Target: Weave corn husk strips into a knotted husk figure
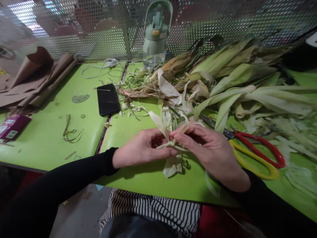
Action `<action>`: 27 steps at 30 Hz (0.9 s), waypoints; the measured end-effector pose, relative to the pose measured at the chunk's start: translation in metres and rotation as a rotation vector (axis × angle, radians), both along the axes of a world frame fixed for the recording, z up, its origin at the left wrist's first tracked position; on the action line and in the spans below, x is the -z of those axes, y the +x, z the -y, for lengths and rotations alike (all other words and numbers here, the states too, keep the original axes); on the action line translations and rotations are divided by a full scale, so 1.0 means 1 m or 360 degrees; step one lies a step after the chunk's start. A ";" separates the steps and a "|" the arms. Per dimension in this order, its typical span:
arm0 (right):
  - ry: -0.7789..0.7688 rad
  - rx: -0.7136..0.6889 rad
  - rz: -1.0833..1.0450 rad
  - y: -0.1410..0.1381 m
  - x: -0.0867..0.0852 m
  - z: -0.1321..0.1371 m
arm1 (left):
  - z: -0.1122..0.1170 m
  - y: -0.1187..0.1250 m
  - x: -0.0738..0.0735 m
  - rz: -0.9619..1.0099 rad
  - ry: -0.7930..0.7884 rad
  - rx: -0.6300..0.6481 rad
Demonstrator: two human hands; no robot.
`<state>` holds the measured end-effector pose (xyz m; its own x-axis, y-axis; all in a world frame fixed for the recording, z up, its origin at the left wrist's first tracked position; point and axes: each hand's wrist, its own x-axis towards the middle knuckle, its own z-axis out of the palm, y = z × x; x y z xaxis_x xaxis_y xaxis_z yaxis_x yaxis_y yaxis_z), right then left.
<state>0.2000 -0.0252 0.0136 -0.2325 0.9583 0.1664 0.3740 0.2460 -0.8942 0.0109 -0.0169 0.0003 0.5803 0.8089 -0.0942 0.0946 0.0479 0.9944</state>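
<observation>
Left hand pinches husk strips at near centre, apparently steadying bunched middle; right hand closed on same strips, likely for fine control. Scissors lie right, presumably for easy reach.

We see a plain black left sleeve at eight o'clock and a matching right sleeve at four, snug above a bare left hand and right hand, with black-and-white striped cloth and dark grey cloth at six o'clock.
</observation>
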 end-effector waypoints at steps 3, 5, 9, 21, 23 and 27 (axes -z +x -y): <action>-0.0107 0.0019 -0.0140 -0.002 -0.001 0.002 | 0.001 0.003 0.002 0.0040 -0.0040 0.0036; -0.0154 0.0044 -0.0192 -0.002 -0.002 0.003 | 0.004 0.003 0.001 0.0042 -0.0033 0.0042; -0.0187 0.0084 -0.0208 0.000 -0.005 0.005 | 0.009 0.003 -0.004 0.0063 0.0026 0.0017; 0.0020 -0.0175 -0.0046 0.001 -0.005 0.000 | 0.013 0.002 -0.007 0.0022 -0.0253 0.0323; -0.0079 -0.0077 -0.0202 0.000 -0.005 0.002 | 0.012 0.002 -0.008 0.0155 -0.0437 0.0271; -0.0382 -0.0012 -0.0502 -0.001 -0.003 0.007 | 0.010 0.001 -0.010 0.0297 -0.0651 0.0193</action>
